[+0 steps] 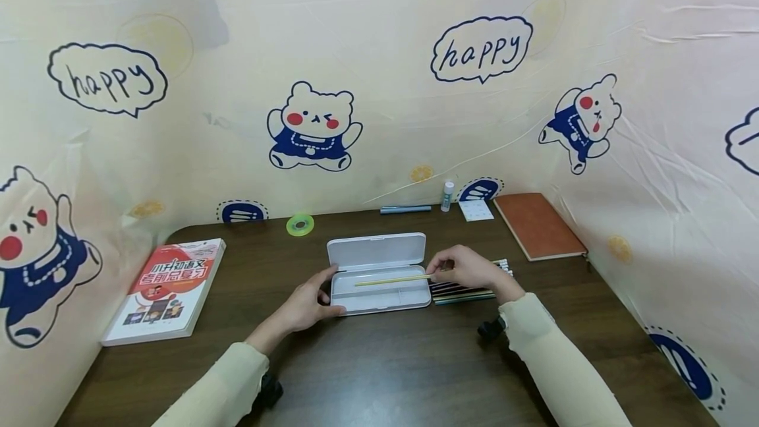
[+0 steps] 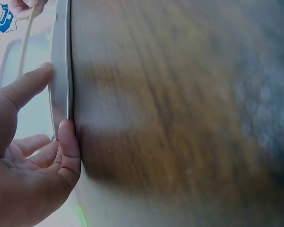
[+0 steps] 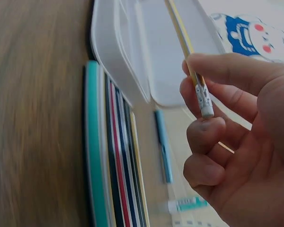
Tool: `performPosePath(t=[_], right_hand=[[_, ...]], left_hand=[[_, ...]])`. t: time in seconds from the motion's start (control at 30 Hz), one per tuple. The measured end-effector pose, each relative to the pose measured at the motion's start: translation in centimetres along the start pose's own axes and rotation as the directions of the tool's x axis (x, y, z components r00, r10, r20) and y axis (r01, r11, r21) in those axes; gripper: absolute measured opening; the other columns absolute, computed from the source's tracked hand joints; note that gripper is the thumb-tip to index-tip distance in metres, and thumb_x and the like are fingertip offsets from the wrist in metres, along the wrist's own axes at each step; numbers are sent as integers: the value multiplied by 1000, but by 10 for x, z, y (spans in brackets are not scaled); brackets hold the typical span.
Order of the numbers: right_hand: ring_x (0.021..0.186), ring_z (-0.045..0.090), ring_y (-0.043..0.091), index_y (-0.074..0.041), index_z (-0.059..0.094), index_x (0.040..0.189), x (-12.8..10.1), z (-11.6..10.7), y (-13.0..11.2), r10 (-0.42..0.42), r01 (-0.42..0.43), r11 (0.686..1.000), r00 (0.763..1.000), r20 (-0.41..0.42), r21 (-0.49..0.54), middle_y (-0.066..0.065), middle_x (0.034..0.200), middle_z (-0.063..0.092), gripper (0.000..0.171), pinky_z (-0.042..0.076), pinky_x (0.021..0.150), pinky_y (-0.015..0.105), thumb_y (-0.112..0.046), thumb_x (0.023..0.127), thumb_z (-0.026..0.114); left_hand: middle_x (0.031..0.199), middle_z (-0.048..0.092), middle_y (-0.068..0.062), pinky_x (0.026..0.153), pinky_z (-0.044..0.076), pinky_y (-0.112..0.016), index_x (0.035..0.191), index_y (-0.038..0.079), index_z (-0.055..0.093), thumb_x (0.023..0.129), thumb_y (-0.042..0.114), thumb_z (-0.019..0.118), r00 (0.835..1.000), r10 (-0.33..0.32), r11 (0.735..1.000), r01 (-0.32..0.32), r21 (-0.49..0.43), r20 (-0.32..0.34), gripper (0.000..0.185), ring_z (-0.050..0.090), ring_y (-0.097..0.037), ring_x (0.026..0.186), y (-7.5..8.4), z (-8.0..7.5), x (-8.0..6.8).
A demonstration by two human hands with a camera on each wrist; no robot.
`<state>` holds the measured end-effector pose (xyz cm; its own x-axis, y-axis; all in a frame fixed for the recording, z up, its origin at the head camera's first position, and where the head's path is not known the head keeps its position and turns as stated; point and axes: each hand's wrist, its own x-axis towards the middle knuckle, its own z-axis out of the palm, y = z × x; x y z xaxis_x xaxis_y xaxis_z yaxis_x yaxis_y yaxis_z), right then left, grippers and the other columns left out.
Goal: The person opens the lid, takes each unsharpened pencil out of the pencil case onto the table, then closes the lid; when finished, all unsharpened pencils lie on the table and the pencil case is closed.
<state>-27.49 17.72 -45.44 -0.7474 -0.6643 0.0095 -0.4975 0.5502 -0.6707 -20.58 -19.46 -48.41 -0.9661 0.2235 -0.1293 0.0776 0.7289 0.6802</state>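
A white pencil case (image 1: pixel 363 300) lies on the table with its lid (image 1: pixel 377 251) raised at the back. My left hand (image 1: pixel 308 303) holds the left end of the case between thumb and fingers; the left wrist view shows the thumb (image 2: pixel 31 85) along its rim. Over the tray, my right hand (image 1: pixel 465 266) pinches a yellow pencil (image 1: pixel 391 280) near its eraser end (image 3: pixel 206 106), with the pencil's other end pointing left. Several more pencils (image 1: pixel 459 295) lie side by side just right of the case, partly below the right hand.
At the left lies a book (image 1: pixel 172 288). Behind the case are a green tape roll (image 1: pixel 300 225), a blue pen (image 1: pixel 406 209), a glue stick (image 1: pixel 447 196) and a white card (image 1: pixel 476 210). A brown notebook (image 1: pixel 539 226) is at the back right, by the curtain wall.
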Motion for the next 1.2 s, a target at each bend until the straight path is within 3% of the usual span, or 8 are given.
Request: performPosePath(t=[0.4, 0.83, 1.2], right_hand=[[78, 58, 10, -21, 76, 96, -48, -28, 32, 53, -53, 999, 999, -11, 0, -7, 91, 73, 5, 49, 73, 26, -22, 92, 72], [83, 63, 9, -20, 76, 96, -105, -44, 66, 172, -172, 983, 985, -1, 57, -2, 96, 75, 6, 52, 75, 26, -22, 92, 72], [75, 56, 5, -14, 77, 92, -123, -45, 75, 212, -212, 976, 977, -6, 57, -1, 89, 73, 6, 48, 69, 23, -19, 89, 74]], left_hand=[[104, 58, -7, 77, 45, -31, 155, 14, 35, 79, 27, 86, 1000, 1, 1000, -1, -2, 1, 92, 54, -13, 80, 2, 0, -3], [105, 58, -7, 79, 45, -33, 156, 13, 34, 80, 26, 85, 1000, 8, 1000, -8, 2, 4, 92, 54, -12, 80, 3, -1, -3], [108, 59, -7, 79, 46, -32, 156, 14, 33, 80, 28, 85, 1000, -1, 1000, 1, 4, 9, 92, 55, -13, 82, 2, -1, -1]])
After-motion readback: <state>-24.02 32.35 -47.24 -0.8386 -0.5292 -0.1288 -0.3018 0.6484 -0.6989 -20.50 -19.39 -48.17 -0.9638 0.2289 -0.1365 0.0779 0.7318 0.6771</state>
